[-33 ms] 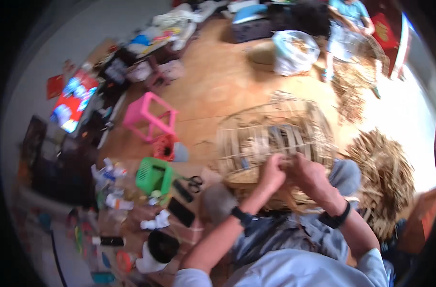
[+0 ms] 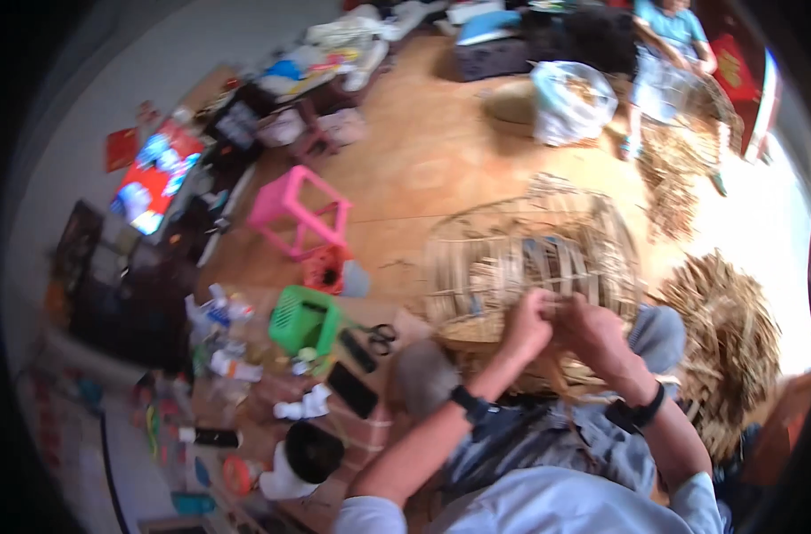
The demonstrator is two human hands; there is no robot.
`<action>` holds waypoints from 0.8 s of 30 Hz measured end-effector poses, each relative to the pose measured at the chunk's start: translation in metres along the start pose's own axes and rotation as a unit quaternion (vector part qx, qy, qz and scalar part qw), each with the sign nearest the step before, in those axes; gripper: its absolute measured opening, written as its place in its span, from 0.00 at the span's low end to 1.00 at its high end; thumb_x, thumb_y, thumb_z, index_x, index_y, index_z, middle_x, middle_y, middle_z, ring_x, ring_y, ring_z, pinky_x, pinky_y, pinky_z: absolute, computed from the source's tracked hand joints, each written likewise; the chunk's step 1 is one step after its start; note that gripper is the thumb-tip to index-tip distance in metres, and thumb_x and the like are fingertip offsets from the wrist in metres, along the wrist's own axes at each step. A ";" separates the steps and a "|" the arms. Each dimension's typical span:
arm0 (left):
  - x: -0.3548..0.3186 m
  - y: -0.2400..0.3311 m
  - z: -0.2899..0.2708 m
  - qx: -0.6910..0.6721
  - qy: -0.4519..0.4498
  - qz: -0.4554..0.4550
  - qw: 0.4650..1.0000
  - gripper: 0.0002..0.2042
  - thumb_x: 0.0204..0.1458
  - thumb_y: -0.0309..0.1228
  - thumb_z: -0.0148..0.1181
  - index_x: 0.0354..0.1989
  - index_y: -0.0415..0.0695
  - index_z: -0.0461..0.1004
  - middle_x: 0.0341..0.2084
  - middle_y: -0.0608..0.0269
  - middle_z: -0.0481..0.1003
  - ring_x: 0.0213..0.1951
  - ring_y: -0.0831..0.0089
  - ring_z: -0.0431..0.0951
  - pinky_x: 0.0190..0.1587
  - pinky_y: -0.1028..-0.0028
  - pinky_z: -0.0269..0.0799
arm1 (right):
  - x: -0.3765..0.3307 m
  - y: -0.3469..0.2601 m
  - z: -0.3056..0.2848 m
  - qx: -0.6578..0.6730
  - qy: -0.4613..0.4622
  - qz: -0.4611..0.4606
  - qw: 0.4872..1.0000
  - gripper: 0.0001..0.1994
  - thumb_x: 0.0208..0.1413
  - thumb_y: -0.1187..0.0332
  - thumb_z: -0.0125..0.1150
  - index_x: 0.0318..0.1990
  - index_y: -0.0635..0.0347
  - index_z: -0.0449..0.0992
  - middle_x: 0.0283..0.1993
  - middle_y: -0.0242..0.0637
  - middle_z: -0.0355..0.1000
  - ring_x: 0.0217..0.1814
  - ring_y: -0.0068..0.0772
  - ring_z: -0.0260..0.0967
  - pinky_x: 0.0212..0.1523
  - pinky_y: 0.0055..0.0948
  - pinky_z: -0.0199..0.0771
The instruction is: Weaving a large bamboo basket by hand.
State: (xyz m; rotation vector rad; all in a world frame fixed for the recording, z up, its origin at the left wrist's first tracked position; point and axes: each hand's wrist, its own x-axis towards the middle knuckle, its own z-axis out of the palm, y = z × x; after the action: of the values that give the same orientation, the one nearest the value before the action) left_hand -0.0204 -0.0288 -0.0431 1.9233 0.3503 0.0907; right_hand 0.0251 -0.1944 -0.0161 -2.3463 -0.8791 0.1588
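Observation:
A half-round basket (image 2: 456, 298) of pale, widely spaced ribs rests against my knees, with dried leaf strips woven or tucked into it and small blue bits inside. My left hand (image 2: 530, 325) and my right hand (image 2: 594, 336) meet at its near side, both closed with fingertips almost touching. Between them hangs a tan dried leaf strip (image 2: 553, 376), which both hands seem to pinch; blur hides the exact grip. More loose strips lie under the basket by my lap. Each wrist wears a dark band.
A heap of dried leaves (image 2: 730, 343) lies to my right. On my left are a green plastic basket (image 2: 285, 322), scissors (image 2: 381, 338), a black phone (image 2: 352, 390) and a pink stool (image 2: 270, 200). Farther off stands a white bag (image 2: 561, 116); another person (image 2: 677, 36) sits beyond more leaves.
The whole scene has shifted a little to the right in the picture, as the view swings. Both hands stay closed together at the basket's near side.

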 end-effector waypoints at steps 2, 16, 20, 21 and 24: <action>-0.001 0.000 -0.003 -0.045 -0.028 -0.009 0.999 0.20 0.48 0.12 0.50 0.49 0.42 0.77 0.27 0.65 0.79 0.30 0.74 0.78 0.31 0.72 0.74 | 0.003 0.000 -0.004 0.073 -0.015 0.035 0.997 0.21 0.47 0.60 0.76 0.40 0.64 0.74 0.31 0.53 0.77 0.35 0.58 0.77 0.35 0.46 0.75; -0.043 0.011 0.014 0.307 0.083 0.156 0.935 0.14 0.53 0.16 0.54 0.49 0.30 0.68 0.35 0.38 0.77 0.37 0.46 0.81 0.38 0.56 0.78 | 0.028 0.005 0.024 -0.081 0.135 -0.029 0.987 0.14 0.48 0.67 0.71 0.31 0.62 0.69 0.26 0.52 0.72 0.30 0.59 0.74 0.31 0.51 0.70; -0.035 0.000 0.004 0.231 0.079 0.139 0.960 0.10 0.56 0.19 0.54 0.46 0.33 0.69 0.30 0.38 0.78 0.35 0.42 0.80 0.38 0.52 0.76 | 0.025 -0.003 0.008 -0.043 0.103 -0.025 0.993 0.11 0.49 0.73 0.66 0.34 0.64 0.68 0.31 0.55 0.73 0.32 0.62 0.73 0.35 0.53 0.70; -0.032 -0.002 0.003 0.179 0.053 0.126 0.974 0.09 0.56 0.19 0.53 0.45 0.34 0.70 0.30 0.37 0.78 0.36 0.40 0.80 0.38 0.51 0.75 | 0.021 -0.004 0.000 -0.006 0.062 0.013 0.998 0.11 0.48 0.75 0.65 0.36 0.65 0.68 0.33 0.56 0.74 0.33 0.63 0.72 0.36 0.53 0.71; -0.032 -0.007 -0.002 0.152 0.035 0.120 0.981 0.07 0.56 0.20 0.54 0.43 0.34 0.70 0.32 0.36 0.78 0.38 0.38 0.80 0.40 0.49 0.74 | 0.010 -0.004 -0.026 0.124 -0.020 0.004 0.992 0.16 0.50 0.73 0.68 0.43 0.67 0.70 0.34 0.54 0.75 0.34 0.52 0.74 0.39 0.46 0.73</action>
State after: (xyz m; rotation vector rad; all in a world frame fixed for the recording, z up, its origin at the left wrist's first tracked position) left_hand -0.0529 -0.0338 -0.0457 2.2637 0.1844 0.2784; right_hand 0.0385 -0.1994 0.0075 -2.1213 -0.8185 0.3029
